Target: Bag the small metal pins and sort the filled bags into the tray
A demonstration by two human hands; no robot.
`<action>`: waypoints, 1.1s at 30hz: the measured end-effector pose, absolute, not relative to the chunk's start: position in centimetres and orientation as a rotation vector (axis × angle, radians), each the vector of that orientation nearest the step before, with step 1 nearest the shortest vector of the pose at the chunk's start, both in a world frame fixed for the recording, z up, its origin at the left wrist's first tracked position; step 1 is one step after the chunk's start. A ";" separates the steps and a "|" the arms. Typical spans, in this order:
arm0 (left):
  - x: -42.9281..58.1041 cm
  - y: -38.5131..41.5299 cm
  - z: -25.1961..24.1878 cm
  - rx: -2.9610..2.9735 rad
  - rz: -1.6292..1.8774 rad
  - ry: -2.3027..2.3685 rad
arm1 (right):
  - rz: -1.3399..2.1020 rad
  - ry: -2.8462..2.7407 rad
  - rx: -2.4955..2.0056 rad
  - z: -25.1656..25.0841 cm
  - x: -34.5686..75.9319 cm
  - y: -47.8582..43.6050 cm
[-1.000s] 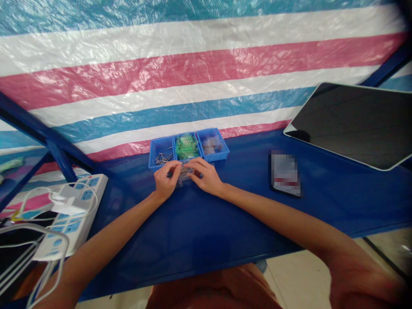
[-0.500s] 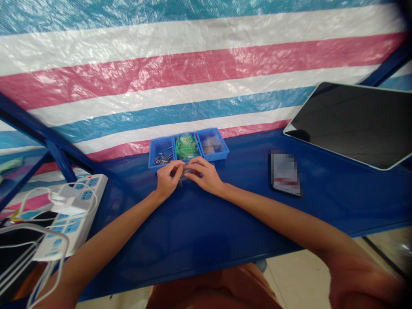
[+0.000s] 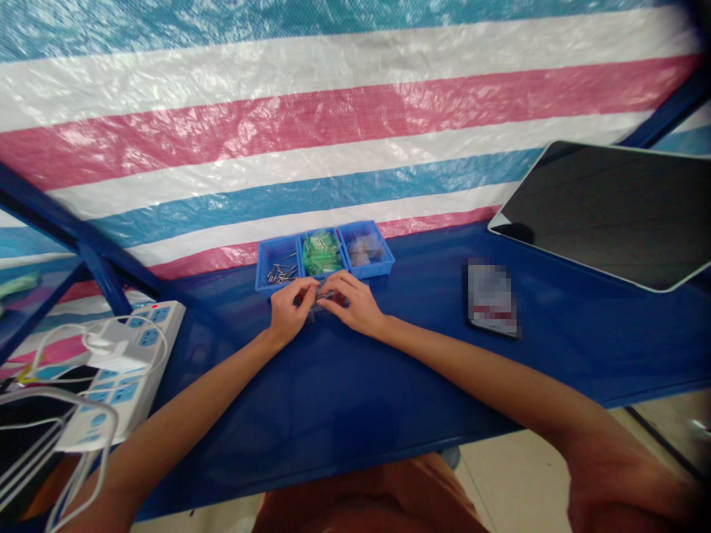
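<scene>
My left hand (image 3: 289, 307) and my right hand (image 3: 355, 302) meet just in front of the blue bins, fingers pinched. Between them is a small clear plastic bag (image 3: 312, 315), partly hidden by the fingers; its contents are too small to make out. Both hands grip it. Behind my left hand, the left blue bin (image 3: 266, 255) holds several thin metal pins (image 3: 279, 274). Green packets (image 3: 322, 253) fill the middle bin. In the right blue bin (image 3: 387, 260) lie small clear bags (image 3: 364, 250) with brownish contents.
A phone-like item (image 3: 492, 300) with a blurred-out face lies right of my hands on the blue table (image 3: 344, 400). A dark-screened panel (image 3: 616, 215) stands at the right. At left is a white power strip (image 3: 161, 326) with tangled white cables (image 3: 67, 396). A striped sheet (image 3: 333, 118) hangs behind.
Both hands stay in nearly the same place. The fingers have shifted slightly on the plastic bag, and a little more of it shows between them.
</scene>
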State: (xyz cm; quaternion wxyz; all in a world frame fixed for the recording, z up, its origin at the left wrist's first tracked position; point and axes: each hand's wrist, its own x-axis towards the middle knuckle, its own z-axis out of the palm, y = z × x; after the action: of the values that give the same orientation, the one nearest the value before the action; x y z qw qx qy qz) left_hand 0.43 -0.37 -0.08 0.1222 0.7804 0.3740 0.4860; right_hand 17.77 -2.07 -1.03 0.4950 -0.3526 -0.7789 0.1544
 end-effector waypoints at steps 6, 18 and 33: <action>0.4 -0.6 -0.1 2.263 1.439 1.086 | 0.367 -1.828 -0.864 -1.0 17.7 -2.0; 0.3 -0.4 0.3 2.412 1.438 0.977 | 0.549 -1.620 -0.941 -1.5 17.7 -1.9; 0.1 -0.3 -0.1 2.342 1.561 1.096 | 0.454 -1.734 -0.920 -0.9 17.7 -2.0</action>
State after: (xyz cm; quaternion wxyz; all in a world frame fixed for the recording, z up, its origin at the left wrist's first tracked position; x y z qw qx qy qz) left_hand 0.09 -0.26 -0.14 0.0606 0.7740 0.3621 0.5159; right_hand 17.67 -2.02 -0.90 0.5339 -0.3861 -0.7277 0.1905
